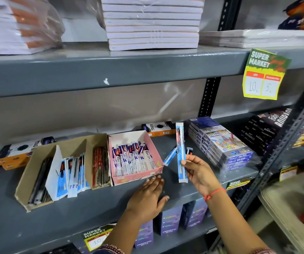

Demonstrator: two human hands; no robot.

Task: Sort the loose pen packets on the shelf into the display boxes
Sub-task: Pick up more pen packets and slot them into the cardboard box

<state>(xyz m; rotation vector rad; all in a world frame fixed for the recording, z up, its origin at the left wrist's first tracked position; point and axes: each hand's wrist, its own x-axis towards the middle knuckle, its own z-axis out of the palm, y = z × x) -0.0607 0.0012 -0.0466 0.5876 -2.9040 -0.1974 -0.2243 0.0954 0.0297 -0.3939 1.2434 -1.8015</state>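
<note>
My right hand [200, 171] holds a blue and white pen packet [181, 151] upright above the grey shelf [92, 208], to the right of the pink display box [138, 177]. That pink box is full of white and blue pen packets. My left hand [147, 197] lies flat on the shelf, fingertips at the pink box's front edge, holding nothing. Two loose pen packets [170, 156] lie on the shelf behind the held one. A brown cardboard display box [24, 187] on the left holds black, blue and red pen packets in separate sections.
A stack of colour-pencil boxes [222, 143] stands right of my right hand. Orange and black boxes [158, 128] lie behind the display boxes. Notebook stacks [153, 24] fill the upper shelf. A yellow price tag [264, 76] hangs from its edge. Biscuit packs [268, 129] sit far right.
</note>
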